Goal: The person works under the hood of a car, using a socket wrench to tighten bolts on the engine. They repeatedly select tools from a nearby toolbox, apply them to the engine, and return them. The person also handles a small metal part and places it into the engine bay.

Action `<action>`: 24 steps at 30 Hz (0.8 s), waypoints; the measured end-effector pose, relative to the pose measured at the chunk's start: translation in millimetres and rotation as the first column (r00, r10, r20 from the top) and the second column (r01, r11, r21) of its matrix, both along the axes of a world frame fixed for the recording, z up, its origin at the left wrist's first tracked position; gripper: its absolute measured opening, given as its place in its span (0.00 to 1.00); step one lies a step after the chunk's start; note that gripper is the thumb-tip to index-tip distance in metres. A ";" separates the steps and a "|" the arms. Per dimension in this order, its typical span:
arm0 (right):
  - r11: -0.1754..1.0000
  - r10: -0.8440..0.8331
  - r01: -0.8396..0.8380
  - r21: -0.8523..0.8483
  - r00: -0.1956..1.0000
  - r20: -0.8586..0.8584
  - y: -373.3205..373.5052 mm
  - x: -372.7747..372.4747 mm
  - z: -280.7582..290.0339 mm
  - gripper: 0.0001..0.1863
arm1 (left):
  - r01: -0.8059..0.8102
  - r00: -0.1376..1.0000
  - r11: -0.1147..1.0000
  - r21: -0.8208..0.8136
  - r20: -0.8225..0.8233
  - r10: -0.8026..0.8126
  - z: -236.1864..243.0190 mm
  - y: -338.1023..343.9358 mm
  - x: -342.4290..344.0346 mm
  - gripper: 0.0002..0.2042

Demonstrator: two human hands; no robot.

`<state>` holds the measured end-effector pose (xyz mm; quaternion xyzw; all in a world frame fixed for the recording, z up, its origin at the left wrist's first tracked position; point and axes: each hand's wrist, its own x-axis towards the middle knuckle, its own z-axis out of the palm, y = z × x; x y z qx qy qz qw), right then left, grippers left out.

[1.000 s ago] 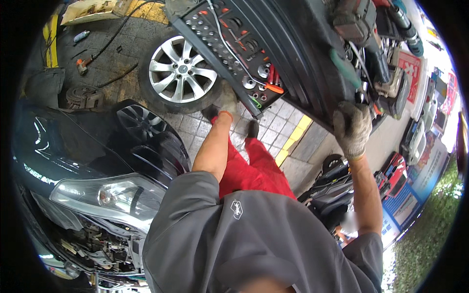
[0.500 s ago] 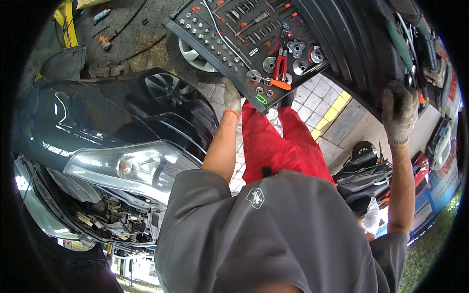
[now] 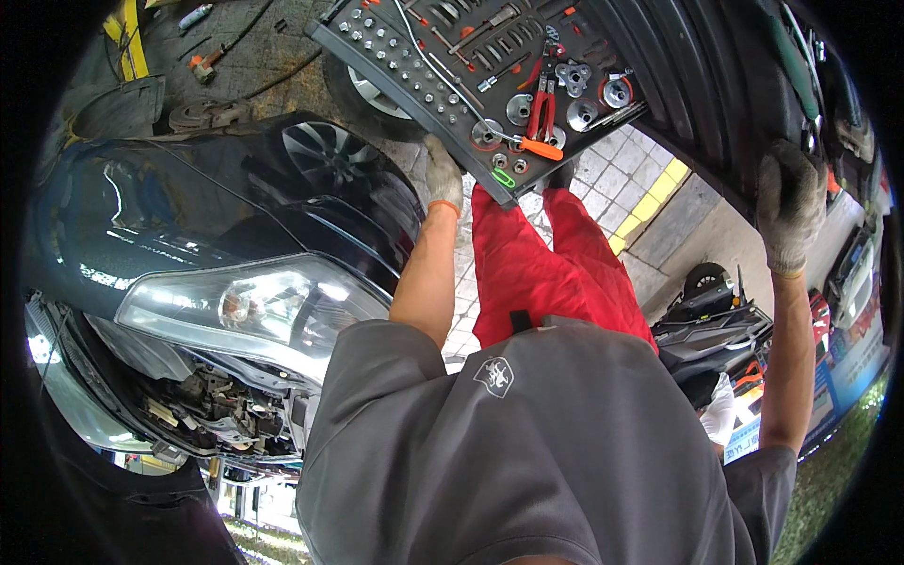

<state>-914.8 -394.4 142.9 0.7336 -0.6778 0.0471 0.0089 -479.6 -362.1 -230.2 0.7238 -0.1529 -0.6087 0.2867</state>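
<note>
A black tool drawer [image 3: 424, 122] stands pulled out from a black tool cart [image 3: 697, 104] at the far side. My left hand [image 3: 443, 171], in a pale knit glove, is closed at the drawer's near left edge, its fingertips partly hidden. My right hand [image 3: 789, 202], gloved too, wraps over the cart's right edge. In the drawer are rows of sockets [image 3: 405, 64], red-handled pliers [image 3: 540, 105], a long tool with an orange handle [image 3: 539, 148], several round metal pieces [image 3: 582, 114] and a green clip [image 3: 503, 177].
A dark car [image 3: 226, 207] fills the left side, its headlight [image 3: 254, 306] close to my left forearm and its engine bay exposed. A parked scooter [image 3: 706, 320] stands at right. A hose [image 3: 273, 89] and a yellow post [image 3: 129, 47] are at the far left. Yellow floor marking [image 3: 654, 202] runs below the cart.
Both hands stay on the drawer and cart. My right hand sits slightly farther right and higher in the view. The car and drawer appear shifted a little upward.
</note>
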 end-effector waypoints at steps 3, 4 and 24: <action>0.998 0.057 -0.057 -0.018 0.998 -0.003 -0.5 -2.5 -0.1 0.16 | 0.199 0.930 0.980 -0.020 0.319 -0.183 10.6 -3.8 5.9 0.37; 0.999 0.044 -0.044 -0.018 0.999 -0.003 0.3 -2.3 -0.8 0.16 | 0.269 0.867 0.959 -0.092 0.456 -0.200 14.7 -4.5 6.0 0.33; 0.997 0.031 -0.025 -0.073 0.997 0.077 -2.8 4.2 2.0 0.13 | 0.886 -0.373 0.056 0.460 0.779 -0.504 16.4 -82.0 -15.2 0.10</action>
